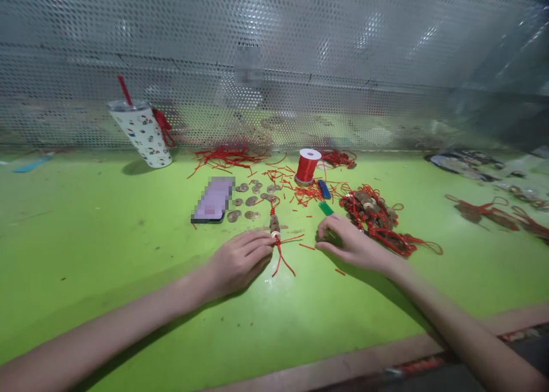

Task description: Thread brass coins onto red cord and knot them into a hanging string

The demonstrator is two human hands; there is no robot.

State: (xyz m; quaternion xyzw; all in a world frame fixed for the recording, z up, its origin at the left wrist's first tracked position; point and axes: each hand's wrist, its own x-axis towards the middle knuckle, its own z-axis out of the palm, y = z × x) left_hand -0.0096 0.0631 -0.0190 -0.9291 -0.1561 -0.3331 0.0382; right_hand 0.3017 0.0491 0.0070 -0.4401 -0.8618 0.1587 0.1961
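Observation:
A string of brass coins tied with red cord lies on the green table, its loop at the far end and loose red tails toward me. My left hand has its fingertips closed at the lowest coin, beside the knot. To the right, my right hand hovers low over the table with curled fingers, a gap between thumb and forefinger, and nothing visible in it. Just beyond its knuckles is a green lighter. Short red cord clippings lie between the hands.
Loose coins lie beside a phone. Behind are a red cord spool, a blue lighter and cut cords. A pile of corded coins is at right, a tumbler at left. Perforated metal sheeting stands behind.

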